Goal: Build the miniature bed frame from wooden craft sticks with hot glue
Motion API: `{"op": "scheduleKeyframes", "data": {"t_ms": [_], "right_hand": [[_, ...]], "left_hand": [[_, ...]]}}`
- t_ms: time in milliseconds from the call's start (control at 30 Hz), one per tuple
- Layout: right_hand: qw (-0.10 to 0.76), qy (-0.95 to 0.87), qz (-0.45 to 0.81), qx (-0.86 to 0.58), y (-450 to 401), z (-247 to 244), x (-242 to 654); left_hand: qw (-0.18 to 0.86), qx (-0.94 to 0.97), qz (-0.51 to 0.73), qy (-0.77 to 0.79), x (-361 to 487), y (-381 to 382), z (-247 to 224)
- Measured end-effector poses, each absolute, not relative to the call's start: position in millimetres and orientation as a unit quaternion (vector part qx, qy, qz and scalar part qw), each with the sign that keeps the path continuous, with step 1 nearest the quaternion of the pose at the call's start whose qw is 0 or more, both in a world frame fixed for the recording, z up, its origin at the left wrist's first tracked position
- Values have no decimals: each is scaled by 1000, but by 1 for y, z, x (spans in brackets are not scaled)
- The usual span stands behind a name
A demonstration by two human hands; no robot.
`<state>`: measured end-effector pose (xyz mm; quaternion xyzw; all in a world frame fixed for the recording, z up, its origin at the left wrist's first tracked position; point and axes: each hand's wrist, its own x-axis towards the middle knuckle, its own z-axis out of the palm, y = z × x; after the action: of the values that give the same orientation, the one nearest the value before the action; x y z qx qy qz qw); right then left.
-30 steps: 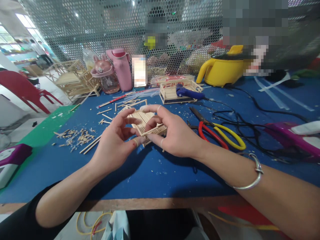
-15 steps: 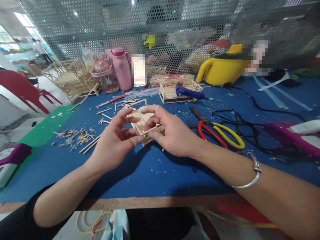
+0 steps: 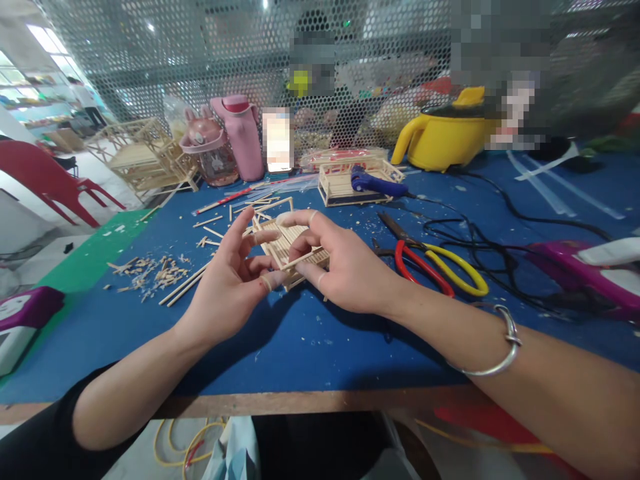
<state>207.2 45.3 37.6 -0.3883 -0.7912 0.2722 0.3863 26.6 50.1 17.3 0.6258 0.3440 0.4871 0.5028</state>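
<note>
Between my hands is a small model built of thin wooden sticks point(image 3: 295, 235), with a slatted flat top and a stick frame standing at its back. My right hand point(image 3: 345, 263) pinches a stick along the model's near side between thumb and curled fingers. At the near left corner, my left hand point(image 3: 233, 280) holds the model with thumb and bent fingers, its index finger raised. Fingertip coverings show on some fingers. The model's underside is mostly hidden.
Scissors with red and yellow handles point(image 3: 457, 270) lie right of my hand. Behind are a blue glue gun point(image 3: 380, 185) on a stick tray point(image 3: 335, 193), a yellow pot point(image 3: 445, 143) and a pink bottle point(image 3: 243, 143). Stick scraps point(image 3: 155, 273) lie left; black cables point(image 3: 480, 240) run right.
My left index finger has lifted away from the model's top, and the left hand has eased slightly. My right hand keeps its grip, and the model has hardly moved.
</note>
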Motion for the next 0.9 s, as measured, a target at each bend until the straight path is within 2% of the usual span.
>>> {"op": "scheduleKeyframes", "data": {"t_ms": [167, 433, 567, 800, 900], "right_hand": [[378, -794, 293, -375, 46, 39, 208], [391, -772, 337, -373, 49, 38, 209], [402, -761, 335, -384, 47, 38, 208], [375, -802, 194, -422, 42, 40, 204], [371, -808, 184, -420, 42, 40, 205]], "left_hand": [[433, 660, 500, 357, 28, 47, 17], [482, 623, 501, 358, 30, 48, 16], [469, 637, 498, 357, 29, 47, 16], [433, 652, 500, 370, 29, 44, 16], [427, 654, 499, 375, 29, 42, 17]]}}
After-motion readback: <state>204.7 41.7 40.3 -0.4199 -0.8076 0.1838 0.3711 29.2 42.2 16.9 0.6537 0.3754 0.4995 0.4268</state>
